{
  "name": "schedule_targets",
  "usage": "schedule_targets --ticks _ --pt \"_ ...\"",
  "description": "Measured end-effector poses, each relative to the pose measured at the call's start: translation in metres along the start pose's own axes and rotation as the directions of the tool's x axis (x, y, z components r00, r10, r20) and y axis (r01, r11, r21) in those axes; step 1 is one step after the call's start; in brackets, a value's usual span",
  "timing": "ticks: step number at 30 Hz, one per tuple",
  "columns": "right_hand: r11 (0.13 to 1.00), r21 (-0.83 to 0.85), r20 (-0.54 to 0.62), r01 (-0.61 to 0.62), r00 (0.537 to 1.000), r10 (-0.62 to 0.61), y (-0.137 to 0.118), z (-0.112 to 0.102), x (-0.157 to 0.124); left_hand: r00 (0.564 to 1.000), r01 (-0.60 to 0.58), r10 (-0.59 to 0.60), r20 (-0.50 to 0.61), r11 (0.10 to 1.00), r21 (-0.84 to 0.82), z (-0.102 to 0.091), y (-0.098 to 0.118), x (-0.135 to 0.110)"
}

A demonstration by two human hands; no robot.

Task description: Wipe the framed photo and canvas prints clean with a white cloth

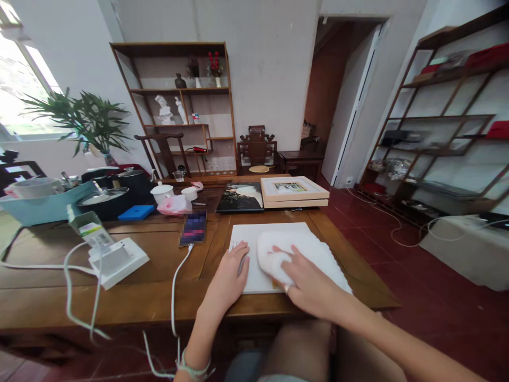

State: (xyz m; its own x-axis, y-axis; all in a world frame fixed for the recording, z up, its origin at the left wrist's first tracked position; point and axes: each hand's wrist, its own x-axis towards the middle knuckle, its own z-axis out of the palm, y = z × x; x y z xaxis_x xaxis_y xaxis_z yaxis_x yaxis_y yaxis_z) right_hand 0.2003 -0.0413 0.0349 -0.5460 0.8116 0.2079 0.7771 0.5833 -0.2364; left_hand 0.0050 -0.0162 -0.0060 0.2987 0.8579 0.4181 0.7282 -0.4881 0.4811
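A white flat board [248,278] lies on the wooden table close in front of me. My left hand [233,265] rests flat on its left edge, fingers stretched out. Over the board's middle and right side spreads a soft white cloth [274,245] with a scalloped right edge. My right hand [304,270] presses on a bunched part of this cloth, its fingers bent round it. A small brownish patch shows just below the cloth, too blurred to make out.
A phone [193,228] with a white cable lies left of the board. Behind it are a dark picture [240,197] and stacked frames [295,200]. Further left stand an opened white box [133,261], a lidded pan [104,201], a blue box [136,212] and a teal basin [47,208].
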Motion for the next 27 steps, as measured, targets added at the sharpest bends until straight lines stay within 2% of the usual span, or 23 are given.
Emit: schedule_targets --ticks 4,7,10,15,19,23,27 --pt "0.996 0.043 0.081 0.072 0.994 -0.075 -0.023 -0.010 -0.043 1.000 -0.007 0.007 0.003 1.000 0.017 0.000 0.000 0.000" --pt "0.998 0.026 0.110 0.055 0.992 -0.058 -0.025 -0.014 -0.047 1.000 -0.002 0.002 -0.001 1.000 0.019 0.000 0.000 0.000" --pt "0.999 -0.039 0.105 -0.002 0.994 0.007 -0.013 -0.014 -0.025 1.000 -0.002 0.002 0.002 1.000 0.001 0.000 0.000 0.000" --pt "0.984 -0.137 0.032 -0.114 0.992 0.119 0.013 -0.010 0.031 1.000 0.013 -0.013 0.006 1.000 0.000 -0.001 0.001 0.000" --pt "0.983 -0.151 0.028 -0.102 0.994 0.107 0.019 -0.006 0.053 0.999 0.039 -0.038 0.019 0.999 -0.002 -0.002 0.002 -0.001" --pt "0.986 -0.161 0.056 -0.050 0.997 0.059 0.006 -0.004 0.040 0.999 0.039 -0.039 0.036 0.999 -0.001 -0.002 0.002 -0.001" --pt "0.995 -0.099 0.102 0.028 0.995 -0.018 -0.019 -0.011 0.000 0.999 0.013 -0.013 0.033 1.000 0.009 -0.001 0.000 -0.001"
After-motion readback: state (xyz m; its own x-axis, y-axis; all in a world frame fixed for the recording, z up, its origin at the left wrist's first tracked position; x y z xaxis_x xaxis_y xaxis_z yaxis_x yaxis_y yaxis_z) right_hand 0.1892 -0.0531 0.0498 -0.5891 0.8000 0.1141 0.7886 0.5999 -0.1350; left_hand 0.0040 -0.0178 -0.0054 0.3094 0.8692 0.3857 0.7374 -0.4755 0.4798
